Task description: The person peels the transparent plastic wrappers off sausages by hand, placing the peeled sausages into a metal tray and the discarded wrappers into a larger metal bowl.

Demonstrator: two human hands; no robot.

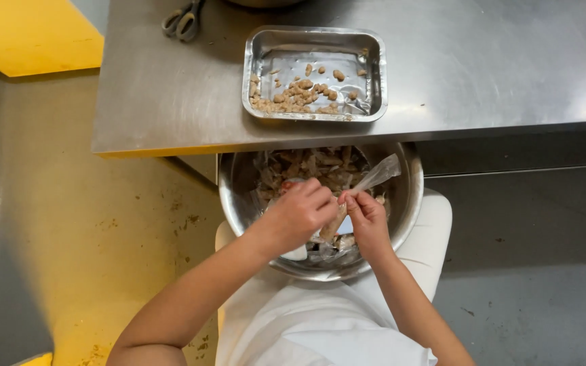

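The person sits with a big metal bowl (pixel 401 224) on the lap, just under the edge of the steel table (pixel 483 74), so scraps can drop right into it. Both hands meet over the bowl. The left hand (pixel 298 215) and the right hand (pixel 367 220) each pinch one small clear wrapper (pixel 374 177) with a brown stick inside; it lies between their fingertips, its loose end poking up to the right. A foil tray (pixel 315 112) of brown bits and some scissors (pixel 183 20) sit on the table.
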